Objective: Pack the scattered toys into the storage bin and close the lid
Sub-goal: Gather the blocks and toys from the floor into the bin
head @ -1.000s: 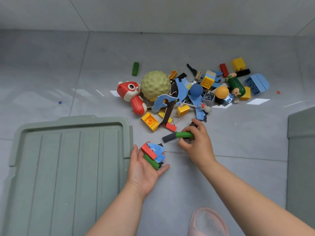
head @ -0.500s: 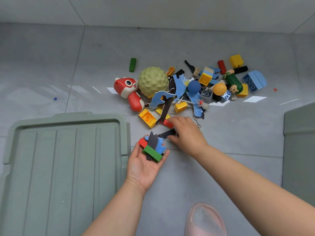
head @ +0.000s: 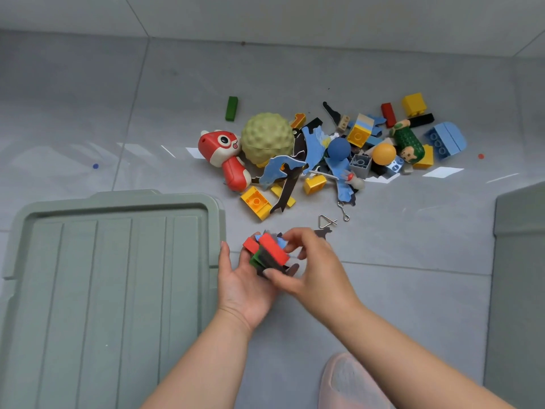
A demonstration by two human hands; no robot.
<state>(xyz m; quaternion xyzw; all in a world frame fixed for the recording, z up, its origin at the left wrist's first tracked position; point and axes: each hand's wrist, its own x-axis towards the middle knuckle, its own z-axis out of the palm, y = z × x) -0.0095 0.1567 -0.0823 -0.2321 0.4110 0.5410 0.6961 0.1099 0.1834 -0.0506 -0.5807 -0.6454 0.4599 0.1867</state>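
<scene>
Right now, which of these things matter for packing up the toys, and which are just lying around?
For the job: left hand, right hand, stack of small pieces held between them, toy pile on the floor, green lid.

Lying about: pink slipper, blue dot and red dot on the tiles.

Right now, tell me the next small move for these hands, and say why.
Probably ease the right hand's grip off the red block so it settles. That hand pinches the block on top of the flat pieces piled in the upturned left hand, so the placing looks nearly done. A black flat piece and a metal triangle lie loose just beyond, likely next.
</scene>
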